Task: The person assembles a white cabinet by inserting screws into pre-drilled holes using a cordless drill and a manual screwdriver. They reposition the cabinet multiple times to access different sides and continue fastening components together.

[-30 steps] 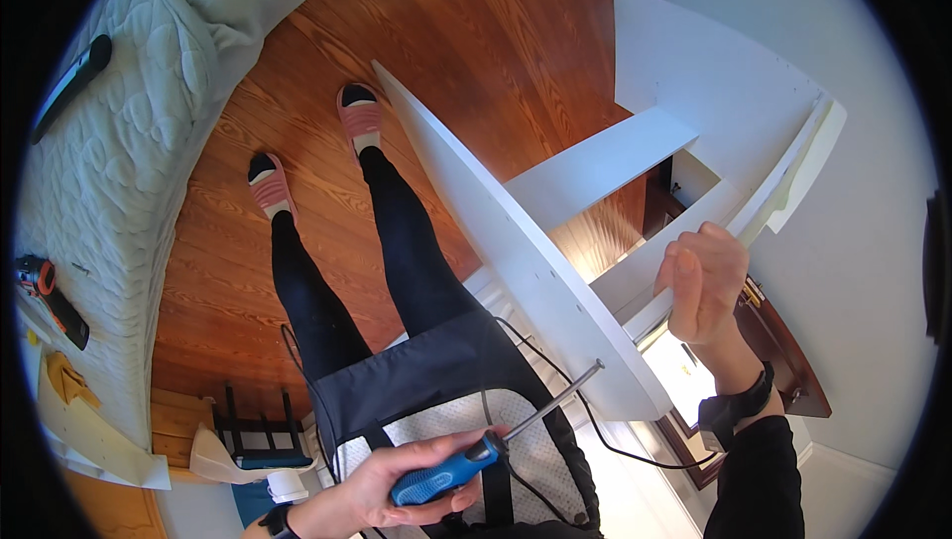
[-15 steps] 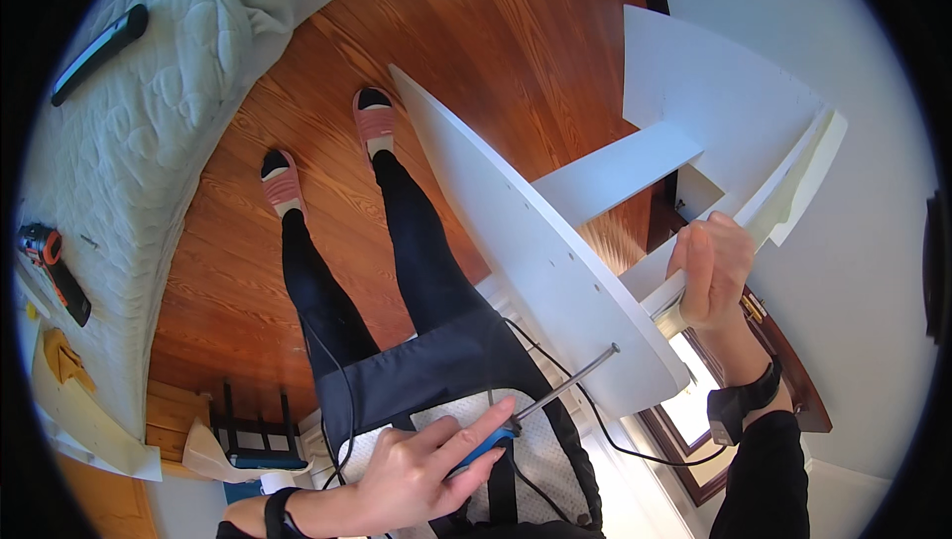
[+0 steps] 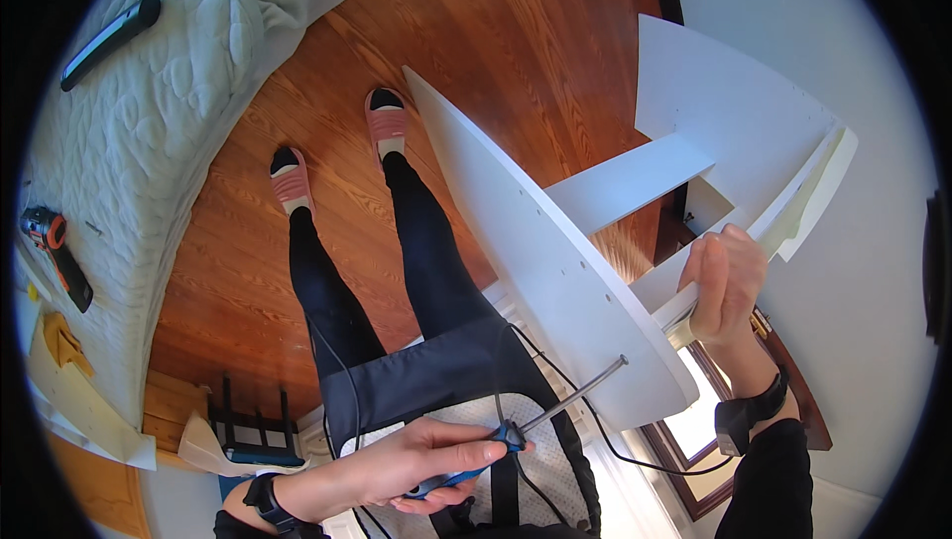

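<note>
My left hand [image 3: 426,465] is wrapped round the blue handle of a screwdriver [image 3: 577,392], thumb lying along it. Its long metal shaft slants up to the right, and the tip meets the near end of a white side panel [image 3: 555,251], at what looks like a hole or screw; which of them I cannot tell. My right hand [image 3: 729,276] is closed round the edge of a white board [image 3: 684,303] at that same end, beyond the side panel. A white crosspiece [image 3: 630,182] joins this panel to a second white panel [image 3: 729,83] farther off.
A quilted mattress [image 3: 169,142] lies at the left, with a black remote-like object [image 3: 111,41] and an orange-and-black power tool [image 3: 58,256] on it. My feet in pink slippers [image 3: 291,182] stand on the wooden floor [image 3: 238,291]. Black cables [image 3: 625,453] hang near my lap.
The fingers of my left hand have shifted on the screwdriver handle; the index finger, stretched out before, is now curled. The tip stays at the same place on the panel. The view has moved slightly.
</note>
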The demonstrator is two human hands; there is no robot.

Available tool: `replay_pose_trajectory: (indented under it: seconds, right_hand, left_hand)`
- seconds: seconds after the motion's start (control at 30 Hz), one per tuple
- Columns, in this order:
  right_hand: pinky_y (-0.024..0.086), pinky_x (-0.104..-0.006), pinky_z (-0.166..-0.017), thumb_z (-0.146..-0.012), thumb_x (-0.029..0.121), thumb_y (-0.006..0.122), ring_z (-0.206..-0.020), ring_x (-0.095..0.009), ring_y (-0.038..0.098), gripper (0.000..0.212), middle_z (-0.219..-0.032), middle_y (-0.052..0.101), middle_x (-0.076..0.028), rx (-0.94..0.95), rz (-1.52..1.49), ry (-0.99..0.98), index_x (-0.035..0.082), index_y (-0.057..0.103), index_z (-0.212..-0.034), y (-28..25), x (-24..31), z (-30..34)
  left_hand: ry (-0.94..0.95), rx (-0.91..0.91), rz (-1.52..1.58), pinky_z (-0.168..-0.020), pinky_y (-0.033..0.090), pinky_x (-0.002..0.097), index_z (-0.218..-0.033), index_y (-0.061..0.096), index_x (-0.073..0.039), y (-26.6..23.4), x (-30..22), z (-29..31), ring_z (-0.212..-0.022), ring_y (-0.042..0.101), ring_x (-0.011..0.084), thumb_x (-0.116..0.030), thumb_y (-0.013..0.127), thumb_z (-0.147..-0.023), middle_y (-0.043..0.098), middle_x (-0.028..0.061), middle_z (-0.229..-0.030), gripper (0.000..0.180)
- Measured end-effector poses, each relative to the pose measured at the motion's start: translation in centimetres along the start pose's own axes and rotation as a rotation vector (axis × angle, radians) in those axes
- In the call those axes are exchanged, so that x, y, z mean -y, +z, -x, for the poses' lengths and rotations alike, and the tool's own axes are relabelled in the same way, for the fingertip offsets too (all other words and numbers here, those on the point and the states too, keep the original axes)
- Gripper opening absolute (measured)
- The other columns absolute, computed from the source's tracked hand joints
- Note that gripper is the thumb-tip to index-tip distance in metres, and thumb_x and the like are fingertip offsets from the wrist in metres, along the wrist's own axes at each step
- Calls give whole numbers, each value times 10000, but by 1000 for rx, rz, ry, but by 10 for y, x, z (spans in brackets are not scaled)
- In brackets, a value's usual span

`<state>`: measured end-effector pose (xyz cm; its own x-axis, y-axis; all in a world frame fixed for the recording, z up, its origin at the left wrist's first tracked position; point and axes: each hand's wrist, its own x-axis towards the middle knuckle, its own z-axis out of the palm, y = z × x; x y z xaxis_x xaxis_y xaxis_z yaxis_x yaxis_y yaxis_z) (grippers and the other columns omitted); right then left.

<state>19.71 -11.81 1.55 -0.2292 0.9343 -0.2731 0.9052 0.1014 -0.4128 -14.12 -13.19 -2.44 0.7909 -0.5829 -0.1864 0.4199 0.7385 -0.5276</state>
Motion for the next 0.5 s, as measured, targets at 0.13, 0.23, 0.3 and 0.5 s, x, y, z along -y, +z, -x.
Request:
replay_pose_trajectory:
  seconds: [0.13,0.23,0.3,0.5]
  right_hand:
    - [205,-344,-468,-905,-29,440,-383,-200,320,386,-464,416,-30,-30,39,-13,73,446,-533,2,-1,1]
    - [211,-340,-467,-912,-19,446,-386,-197,324,392,-468,421,-29,-10,9,0,76,452,-532,1,-2,0]
    - [218,-337,-465,-916,-10,451,-389,-198,326,395,-470,423,-30,-5,-20,18,78,456,-531,-1,-1,-1]
    - [231,-337,-463,-896,2,477,-394,-213,327,371,-473,421,-39,2,-39,15,80,470,-533,-2,-2,-1]
  left_hand:
    - [542,-273,-606,-394,389,260,-1304,564,4,15,5,0,-407,519,150,-265,629,-978,602,68,-649,427]
    - [640,-476,-1059,-542,525,274,-1310,573,26,26,13,5,-629,714,208,-190,655,-957,684,110,-782,421]
    - [682,-555,-1208,-536,527,278,-1313,570,28,27,19,4,-606,707,208,-186,651,-959,684,113,-776,422]
    - [384,-47,-269,-369,394,257,-1413,474,-23,3,23,-13,-399,512,127,-298,575,-1006,608,60,-689,502]
